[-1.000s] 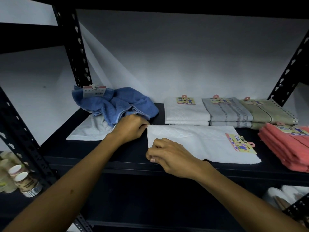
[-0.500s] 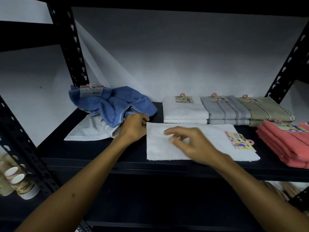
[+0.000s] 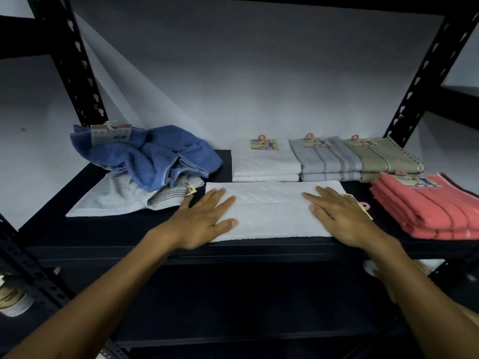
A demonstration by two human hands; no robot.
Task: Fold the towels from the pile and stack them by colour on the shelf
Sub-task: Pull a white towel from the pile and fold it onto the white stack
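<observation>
A white towel, folded into a long strip, lies along the front of the black shelf. My left hand lies flat on its left end with straight fingers. My right hand presses flat on its right end, covering most of the paper label. To the left is the loose pile: a crumpled blue towel on top of a grey striped towel and a white towel. Behind stand folded stacks: white, grey striped, olive. A coral stack sits at the right.
Black perforated uprights frame the shelf on both sides, with a white wall behind. A stack of paper cups sits on the neighbouring lower shelf at far left. Another dark shelf lies below.
My left hand let go of the towel's left corner and now lies flat on it. My right hand slid right along the towel to its right end and flattened.
</observation>
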